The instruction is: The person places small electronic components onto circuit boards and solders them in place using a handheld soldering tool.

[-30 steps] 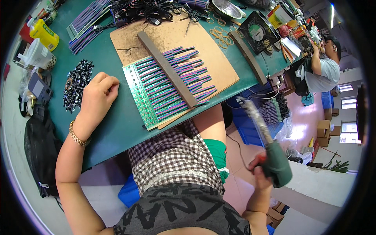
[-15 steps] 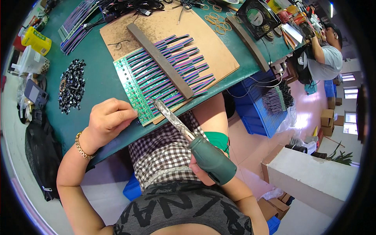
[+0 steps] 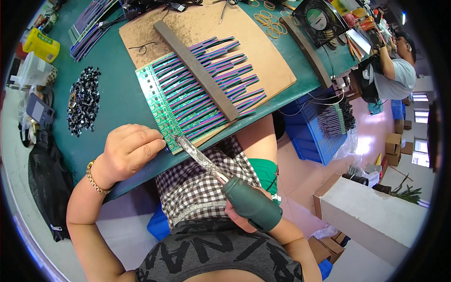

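Note:
My right hand (image 3: 240,217) is wrapped round the dark green handle of a large soldering iron (image 3: 199,160). Its crusted tip rests at the near end of a green circuit board panel (image 3: 159,107), close to my left fingertips. With thumb and fingers pinched together, my left hand (image 3: 134,149) meets the panel's near left edge; whatever is between the fingertips is too small to name. Rows of purple, green and black wires (image 3: 202,89) run rightward from the panel. Across these wires lies a dark, flat bar (image 3: 195,70).
Brown board (image 3: 263,61) lies under the work on the green table (image 3: 117,94). A heap of small black parts (image 3: 84,103) sits to the left. Farther off are rubber bands (image 3: 270,24), a fan (image 3: 319,19) and another bar (image 3: 305,51). A co-worker (image 3: 397,70) sits at right.
The iron's tip has moved left and slightly nearer to me, from the wire ends to the panel's edge by my left fingertips. My left hand stays pinched. The view has shifted slightly.

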`<state>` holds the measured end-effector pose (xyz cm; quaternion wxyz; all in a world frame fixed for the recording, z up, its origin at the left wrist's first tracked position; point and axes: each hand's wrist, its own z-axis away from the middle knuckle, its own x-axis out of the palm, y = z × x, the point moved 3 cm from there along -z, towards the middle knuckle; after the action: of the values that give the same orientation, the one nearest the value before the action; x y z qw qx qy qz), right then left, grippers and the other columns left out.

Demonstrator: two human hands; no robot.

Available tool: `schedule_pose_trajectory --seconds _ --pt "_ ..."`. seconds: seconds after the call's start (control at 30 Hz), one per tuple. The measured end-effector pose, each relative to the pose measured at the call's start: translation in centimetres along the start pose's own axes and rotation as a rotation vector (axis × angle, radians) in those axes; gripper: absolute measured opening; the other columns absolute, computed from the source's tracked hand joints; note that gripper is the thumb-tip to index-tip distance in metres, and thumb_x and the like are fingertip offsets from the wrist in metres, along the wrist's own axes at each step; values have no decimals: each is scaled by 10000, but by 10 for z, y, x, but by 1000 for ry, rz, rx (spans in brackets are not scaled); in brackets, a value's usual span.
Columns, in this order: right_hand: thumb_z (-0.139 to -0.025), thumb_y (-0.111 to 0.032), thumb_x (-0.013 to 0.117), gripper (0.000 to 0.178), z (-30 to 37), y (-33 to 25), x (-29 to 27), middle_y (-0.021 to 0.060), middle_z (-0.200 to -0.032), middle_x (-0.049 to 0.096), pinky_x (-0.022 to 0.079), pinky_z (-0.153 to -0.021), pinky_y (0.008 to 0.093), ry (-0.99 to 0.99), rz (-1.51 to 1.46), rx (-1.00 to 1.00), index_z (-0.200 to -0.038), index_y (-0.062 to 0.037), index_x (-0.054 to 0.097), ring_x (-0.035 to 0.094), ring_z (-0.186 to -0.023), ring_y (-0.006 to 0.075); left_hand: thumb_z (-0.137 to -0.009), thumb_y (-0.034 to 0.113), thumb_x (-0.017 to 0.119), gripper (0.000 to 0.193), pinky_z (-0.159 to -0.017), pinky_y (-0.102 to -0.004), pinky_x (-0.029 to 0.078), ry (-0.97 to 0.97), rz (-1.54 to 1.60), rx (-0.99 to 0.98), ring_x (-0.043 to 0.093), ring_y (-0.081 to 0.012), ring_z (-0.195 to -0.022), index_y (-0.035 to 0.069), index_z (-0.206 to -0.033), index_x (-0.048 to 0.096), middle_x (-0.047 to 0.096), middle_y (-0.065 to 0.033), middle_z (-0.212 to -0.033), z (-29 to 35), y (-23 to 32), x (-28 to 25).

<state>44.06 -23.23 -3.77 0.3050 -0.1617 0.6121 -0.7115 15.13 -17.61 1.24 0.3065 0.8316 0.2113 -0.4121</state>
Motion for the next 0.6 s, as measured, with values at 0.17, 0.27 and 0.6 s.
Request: schedule_pose_trajectory --seconds 0.17,0.27,0.6 --pt "-782 -37 699 254 -6 -28 -3 30 -834 651 537 -700 279 57 322 -246 -1029 -43 640 643 -760 138 -706 90 662 200 -598 -320 525 -11 -86 35 643 -223 -697 7 -888 658 656 -98 -853 -1 3 -2" --pt "-784 -47 713 266 -8 -26 -5 48 -847 661 536 -706 279 -7 394 -304 -1039 -32 641 645 -769 136 -696 92 647 206 -605 -316 527 -15 -112 45 643 -219 -699 7 -882 660 656 -100 -854 -1 4 -1" --pt "-739 -141 719 292 4 4 -1 50 -866 693 544 -713 309 61 315 -83 -1024 -104 671 679 -772 187 -654 97 640 217 -581 -307 522 12 -116 71 642 -211 -694 4 -849 655 654 -99 -845 0 4 2"
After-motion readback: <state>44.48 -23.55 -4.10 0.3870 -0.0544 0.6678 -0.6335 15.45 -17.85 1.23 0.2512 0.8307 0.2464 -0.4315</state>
